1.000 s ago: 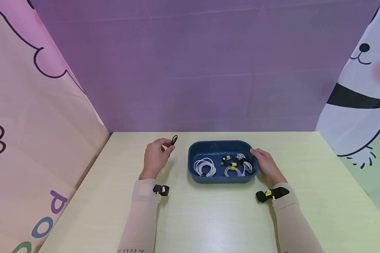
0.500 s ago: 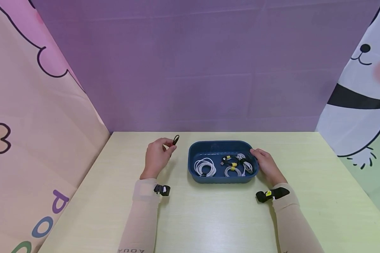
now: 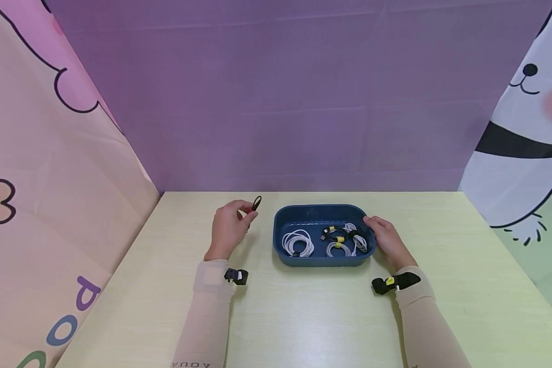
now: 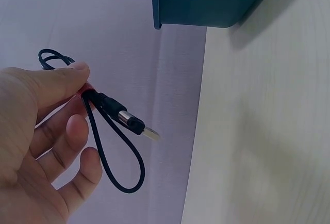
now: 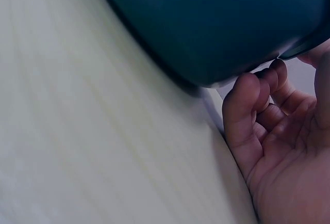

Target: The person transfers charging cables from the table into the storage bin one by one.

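Between thumb and forefinger, my left hand (image 3: pixel 227 230) pinches a short black cable (image 4: pixel 135 167) above the table, left of the bin. In the left wrist view the cable is looped and bound with a red tie (image 4: pixel 85 89), and its metal-tipped plugs (image 4: pixel 135 122) point away from the palm. My right hand (image 3: pixel 387 240) grips the right rim of a blue plastic bin (image 3: pixel 319 261), thumb over the edge and fingers curled below it on the outside. Inside lie a coiled white cable (image 3: pixel 298 234) at left and several smaller bundled cables, white and black with yellow ties, at right.
The pale wooden table (image 3: pixel 313 317) carries the bin near its middle. A purple cloth backdrop (image 3: pixel 276 102) rises along the back edge. Printed cloth panels stand at the left (image 3: pixel 60 204) and right (image 3: pixel 524 179) sides.
My left hand has shifted slightly right, toward the bin, with the black cable still pinched. The right hand and the bin stay put.
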`<state>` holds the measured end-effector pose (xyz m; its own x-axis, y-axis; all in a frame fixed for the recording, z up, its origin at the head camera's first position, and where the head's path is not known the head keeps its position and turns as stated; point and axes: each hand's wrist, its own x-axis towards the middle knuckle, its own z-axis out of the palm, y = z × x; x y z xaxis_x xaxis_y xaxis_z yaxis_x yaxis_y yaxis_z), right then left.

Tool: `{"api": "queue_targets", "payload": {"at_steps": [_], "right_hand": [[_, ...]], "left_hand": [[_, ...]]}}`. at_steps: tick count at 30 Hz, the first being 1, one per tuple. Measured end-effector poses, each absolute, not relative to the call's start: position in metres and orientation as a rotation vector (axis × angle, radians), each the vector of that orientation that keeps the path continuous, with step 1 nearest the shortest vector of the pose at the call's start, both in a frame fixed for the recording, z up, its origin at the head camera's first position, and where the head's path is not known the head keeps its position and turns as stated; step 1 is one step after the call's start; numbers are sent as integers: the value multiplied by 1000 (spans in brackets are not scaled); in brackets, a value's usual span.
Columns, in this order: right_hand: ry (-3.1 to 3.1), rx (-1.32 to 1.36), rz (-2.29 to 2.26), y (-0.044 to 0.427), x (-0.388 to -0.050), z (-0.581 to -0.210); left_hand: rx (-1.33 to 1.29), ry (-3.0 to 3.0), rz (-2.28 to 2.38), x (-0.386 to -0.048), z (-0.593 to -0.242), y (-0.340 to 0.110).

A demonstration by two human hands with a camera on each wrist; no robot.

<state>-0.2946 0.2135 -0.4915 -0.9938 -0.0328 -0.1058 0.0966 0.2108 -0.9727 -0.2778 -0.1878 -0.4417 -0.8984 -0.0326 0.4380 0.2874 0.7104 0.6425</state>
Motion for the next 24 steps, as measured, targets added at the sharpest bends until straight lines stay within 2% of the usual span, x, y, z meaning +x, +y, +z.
{"api": "queue_targets", "payload": {"at_steps": [16, 24], "right_hand": [[2308, 102, -1890, 208, -285, -471], [2336, 88, -1873, 215, -296, -489]], "left_hand": [[-224, -2489, -1024, -281, -442, -184], [-225, -2480, -1021, -281, -441, -183]]}}
